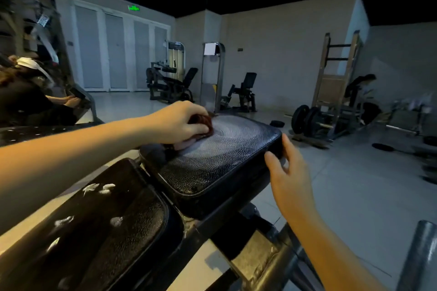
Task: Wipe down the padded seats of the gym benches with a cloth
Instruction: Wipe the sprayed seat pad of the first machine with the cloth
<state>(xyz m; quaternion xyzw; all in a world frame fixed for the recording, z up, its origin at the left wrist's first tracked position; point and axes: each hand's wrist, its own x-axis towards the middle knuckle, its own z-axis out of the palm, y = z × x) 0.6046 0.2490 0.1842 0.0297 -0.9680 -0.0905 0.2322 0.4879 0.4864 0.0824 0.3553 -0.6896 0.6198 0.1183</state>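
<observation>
Missing spots is the danger: the red cloth (204,122) is bunched small, so it may skip the near part of the seat pad (220,163). The cloth sits mid-frame on the pad's far left, the left hand (179,123) curled round it. The right hand (286,172) holds the pad's right edge. White blobs dot the back pad (99,234), lower left.

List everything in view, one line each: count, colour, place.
seat pad: one, black, centre, streaked wet
back pad: one, black, lower left, white foam blobs on it
cloth: one, dark red, on the seat pad's far left
weight machines: two, black and grey, by the far wall
weight plates: at least two, black, right floor
exit sign: one, green, above the doors
left hand: grip on the cloth
right hand: grip on the seat pad's right edge
</observation>
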